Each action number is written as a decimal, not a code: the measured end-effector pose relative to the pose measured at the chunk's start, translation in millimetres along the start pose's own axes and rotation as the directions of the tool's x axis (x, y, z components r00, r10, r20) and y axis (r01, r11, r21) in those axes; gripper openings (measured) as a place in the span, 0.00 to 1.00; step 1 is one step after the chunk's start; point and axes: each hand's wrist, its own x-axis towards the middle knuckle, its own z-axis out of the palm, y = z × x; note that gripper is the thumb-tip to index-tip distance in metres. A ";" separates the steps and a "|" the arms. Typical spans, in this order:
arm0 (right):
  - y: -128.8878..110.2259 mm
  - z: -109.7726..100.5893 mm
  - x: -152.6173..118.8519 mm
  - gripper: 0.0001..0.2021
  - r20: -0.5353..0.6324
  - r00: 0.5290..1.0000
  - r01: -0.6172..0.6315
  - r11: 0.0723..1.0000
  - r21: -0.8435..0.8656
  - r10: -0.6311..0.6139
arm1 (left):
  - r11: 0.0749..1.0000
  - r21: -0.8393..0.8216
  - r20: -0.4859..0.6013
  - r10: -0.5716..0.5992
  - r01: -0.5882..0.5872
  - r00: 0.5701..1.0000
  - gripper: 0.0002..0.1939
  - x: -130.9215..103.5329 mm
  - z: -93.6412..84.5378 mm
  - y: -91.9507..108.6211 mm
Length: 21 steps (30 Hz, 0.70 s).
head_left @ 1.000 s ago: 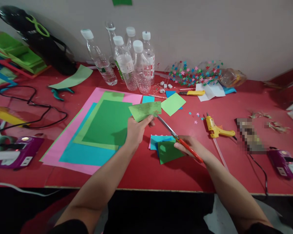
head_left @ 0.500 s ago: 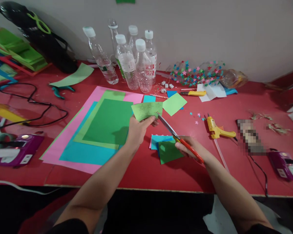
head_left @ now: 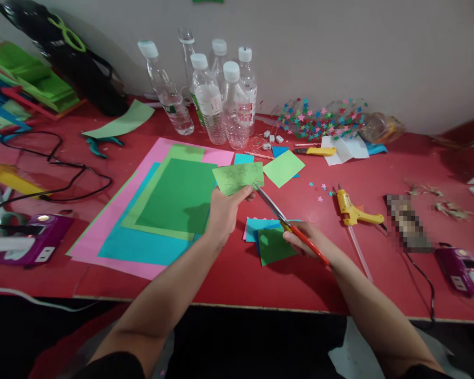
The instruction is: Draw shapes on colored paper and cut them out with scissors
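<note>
Between thumb and fingers, my left hand (head_left: 226, 213) pinches a light green paper piece (head_left: 237, 176) with pencilled star shapes on it. My right hand (head_left: 306, 239) is wrapped round red-and-yellow scissors (head_left: 274, 208). Their blades point up and left, and the tips meet the paper's lower right edge by my left thumb. Beneath the scissors lie small paper sheets, a dark green piece (head_left: 274, 246) on top and blue and pink ones behind it. Another light green piece (head_left: 285, 168) rests just right of the held one. My right fingers are partly hidden by the handles.
Large coloured sheets (head_left: 177, 195) lie stacked at the left. Several plastic bottles (head_left: 209, 105) stand against the wall. A yellow glue gun (head_left: 353, 210), a phone-like blurred object (head_left: 408, 223) and a purple power strip (head_left: 462, 268) are at right. A yellow cutter (head_left: 318, 151) lies behind.
The camera view has shifted slightly, so the table things appear a little to the right. The held paper has tilted slightly, showing more of its drawn stars. Both hands keep their holds.
</note>
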 end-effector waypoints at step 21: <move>3.0 8.9 3.3 0.25 0.026 0.999 -0.049 0.998 0.036 0.048 | 1.000 -0.031 -0.019 0.005 -0.006 1.000 0.10 -2.2 2.7 -0.4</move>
